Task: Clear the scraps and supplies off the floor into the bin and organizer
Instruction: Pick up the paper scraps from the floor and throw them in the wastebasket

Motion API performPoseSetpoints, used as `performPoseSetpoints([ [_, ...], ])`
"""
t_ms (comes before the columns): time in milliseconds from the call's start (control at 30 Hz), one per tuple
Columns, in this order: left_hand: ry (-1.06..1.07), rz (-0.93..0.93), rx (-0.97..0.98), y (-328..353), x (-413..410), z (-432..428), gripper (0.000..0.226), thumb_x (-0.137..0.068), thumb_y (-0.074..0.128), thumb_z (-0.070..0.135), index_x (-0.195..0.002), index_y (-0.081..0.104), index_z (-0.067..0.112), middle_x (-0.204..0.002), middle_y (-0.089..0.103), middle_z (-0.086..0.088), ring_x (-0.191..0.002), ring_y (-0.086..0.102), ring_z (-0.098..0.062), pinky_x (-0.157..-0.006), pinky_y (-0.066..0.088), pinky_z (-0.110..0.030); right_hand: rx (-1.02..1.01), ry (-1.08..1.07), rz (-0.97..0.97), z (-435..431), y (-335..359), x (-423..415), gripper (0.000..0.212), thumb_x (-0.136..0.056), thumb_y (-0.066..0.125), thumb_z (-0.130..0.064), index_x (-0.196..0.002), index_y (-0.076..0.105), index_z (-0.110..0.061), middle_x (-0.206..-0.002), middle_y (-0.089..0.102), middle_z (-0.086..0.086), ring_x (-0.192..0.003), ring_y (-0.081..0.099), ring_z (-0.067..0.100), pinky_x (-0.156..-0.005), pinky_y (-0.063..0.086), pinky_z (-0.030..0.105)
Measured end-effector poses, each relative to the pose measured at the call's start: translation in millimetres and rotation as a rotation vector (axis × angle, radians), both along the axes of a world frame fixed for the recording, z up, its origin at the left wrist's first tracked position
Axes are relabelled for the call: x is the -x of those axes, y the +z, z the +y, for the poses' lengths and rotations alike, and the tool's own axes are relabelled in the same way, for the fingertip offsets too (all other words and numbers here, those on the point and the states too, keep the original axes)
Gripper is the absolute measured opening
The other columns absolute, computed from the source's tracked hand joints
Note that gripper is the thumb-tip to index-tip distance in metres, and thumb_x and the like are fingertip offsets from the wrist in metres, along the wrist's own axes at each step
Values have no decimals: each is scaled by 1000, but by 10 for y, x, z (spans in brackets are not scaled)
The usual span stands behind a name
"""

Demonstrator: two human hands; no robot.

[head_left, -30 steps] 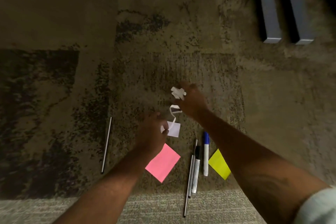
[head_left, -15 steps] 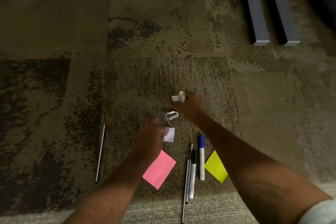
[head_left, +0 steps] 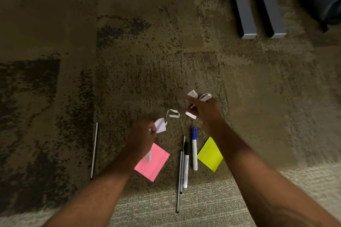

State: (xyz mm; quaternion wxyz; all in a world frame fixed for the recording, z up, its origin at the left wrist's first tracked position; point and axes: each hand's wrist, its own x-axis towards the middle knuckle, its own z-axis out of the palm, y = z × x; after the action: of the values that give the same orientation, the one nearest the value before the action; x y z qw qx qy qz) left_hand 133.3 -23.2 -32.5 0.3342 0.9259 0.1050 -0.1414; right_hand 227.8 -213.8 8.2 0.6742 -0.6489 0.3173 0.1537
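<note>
both hands hover over the mottled brown carpet [head_left: 147,61] – the left hand [head_left: 142,138] is clenched round crumpled white paper scraps [head_left: 160,125], the right hand [head_left: 204,110] round more white scraps [head_left: 192,94]. a curled white paper strip [head_left: 173,113] sits between them – a pink sticky note [head_left: 156,164], markers and a yellow note [head_left: 210,155] lie just below

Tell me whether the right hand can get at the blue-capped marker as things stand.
Probably not cleanly: the right hand is shut on white paper scraps. The blue-capped marker lies uncovered on the carpet just below that wrist, so only the full grip hinders it.

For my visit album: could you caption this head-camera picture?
Both hands, left hand and right hand, clutch white paper scraps above carpet strewn with markers and sticky notes.
</note>
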Motion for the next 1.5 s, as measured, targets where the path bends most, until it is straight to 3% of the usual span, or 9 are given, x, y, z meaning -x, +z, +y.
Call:
performPoseSetpoints([
  [200, 449, 15, 200, 490, 371, 23, 11, -77, 76, 3, -73, 72, 11, -77, 70, -4, -67, 61, -11, -56, 45, -18, -85, -25, -16, 2, 594, 454, 12, -89, 72, -5, -87, 61, 0, -73, 58, 13, -63, 59, 18, -73, 60, 31],
  [400, 878, -48, 342, 1405, 1027, 300, 12, -74, 81, 4, -75, 75, 14, -65, 67, 11, -54, 62, 9, -47, 39, -2, -166, -200, 73, 544, 1476, 1062, 17, -84, 76, 0, -83, 59, -2, -66, 60, 12, -57, 61, 17, -58, 62, 27],
  [567, 1096, -162, 361, 2222, 1458, 1012, 11, -80, 77, 7, -86, 76, 17, -80, 74, 1, -71, 69, -12, -64, 52, -20, -301, -96, 111, 1419, 2234, 1420, 14, -85, 75, -2, -78, 62, -1, -63, 58, 12, -52, 62, 12, -61, 62, 26],
  [700, 1261, -316, 334, 2878, 1698, 1798, 11, -82, 76, 8, -85, 74, 18, -85, 74, -6, -70, 67, -12, -59, 48, -10, -428, 59, 132, 2309, 2825, 1681, 23, -86, 75, -4, -105, 62, -2, -65, 63, 10, -56, 66, 14, -59, 60, 24],
  [967, 1432, -510, 265, 3590, 2236, 3432, 7, -81, 77, 11, -86, 76, 15, -78, 74, -3, -72, 69, -15, -64, 52, -20, -507, 416, 159, 4100, 3523, 2098, 15, -84, 77, -6, -93, 66, -5, -69, 64, 8, -61, 64, 14, -70, 63, 30],
  [1067, 1419, -445, 106, 3569, 2439, 3941, 7, -82, 77, 15, -89, 76, 13, -76, 72, 2, -67, 66, -11, -56, 46, -11, -483, 502, 194, 4712, 3489, 2208, 13, -84, 77, -4, -87, 64, -7, -74, 63, 10, -66, 63, 14, -74, 64, 31],
  [1267, 1398, -310, -72, 3197, 2657, 4661, 9, -84, 73, 13, -89, 75, 6, -59, 54, 3, -48, 44, -6, -47, 32, -20, -447, 509, 259, 5669, 3072, 2319, 14, -86, 74, -1, -84, 63, -9, -87, 65, 13, -68, 65, 15, -64, 62, 23],
  [1400, 1325, -278, -119, 2966, 2692, 4894, 7, -85, 71, 11, -87, 74, 5, -72, 65, -19, -50, 43, -9, -49, 32, -22, -383, 492, 281, 6057, 2694, 2351, 13, -85, 74, 0, -86, 64, -9, -89, 67, 11, -74, 66, 15, -64, 61, 21],
  [1500, 1281, -247, -132, 2844, 2690, 5017, 8, -86, 71, 10, -89, 74, 4, -81, 68, -24, -61, 56, -25, -55, 36, -26, -315, 512, 264, 6184, 2467, 2361, 18, -84, 75, 1, -78, 63, -11, -78, 67, 5, -59, 68, 8, -58, 60, 20],
])
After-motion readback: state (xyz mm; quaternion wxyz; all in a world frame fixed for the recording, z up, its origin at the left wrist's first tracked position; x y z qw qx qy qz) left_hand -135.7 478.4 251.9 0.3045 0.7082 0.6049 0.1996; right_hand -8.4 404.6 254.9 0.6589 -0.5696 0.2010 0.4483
